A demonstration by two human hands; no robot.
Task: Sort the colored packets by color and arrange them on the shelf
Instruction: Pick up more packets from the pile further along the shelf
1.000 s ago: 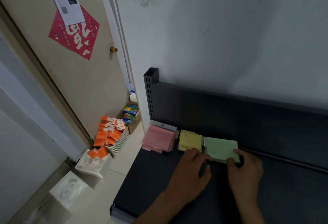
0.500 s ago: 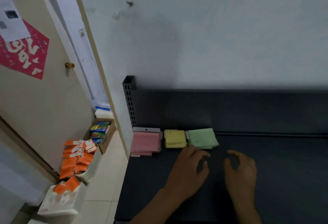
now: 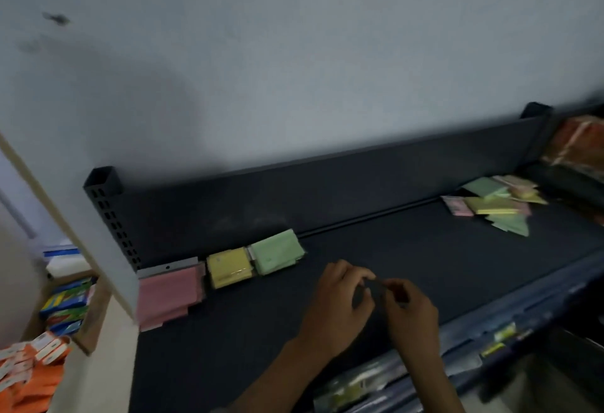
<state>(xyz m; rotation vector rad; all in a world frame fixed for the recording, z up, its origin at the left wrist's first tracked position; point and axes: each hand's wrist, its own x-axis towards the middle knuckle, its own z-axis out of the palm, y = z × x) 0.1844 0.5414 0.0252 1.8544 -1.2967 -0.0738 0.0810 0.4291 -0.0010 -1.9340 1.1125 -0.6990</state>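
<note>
— Looking along the shelf (image 3: 376,269), where does the next lot lie from the hands?

— Off to the person's right and further back. The unsorted heap (image 3: 493,205) sits at the far right end against the back panel, well apart from both hands. The right hand (image 3: 410,313) is the nearer one, I'd say, so the reach falls to it.

— How does the heap look?

— Loose green, yellow and pink packets, flat and overlapping at odd angles; no single long axis to speak of.

— And the sorted ones?

— Three stacks in a row at the left end, running along the back panel: the pink stack (image 3: 166,295), the yellow stack (image 3: 228,267) just beside it, then the green stack (image 3: 277,255) touching the yellow.

— What about the grip?

— The left hand (image 3: 336,308) and the right are close together over the middle of the shelf, fingers loosely curled, tips nearly meeting. Neither holds a packet; whether something small is pinched between them, I can't tell.
</note>
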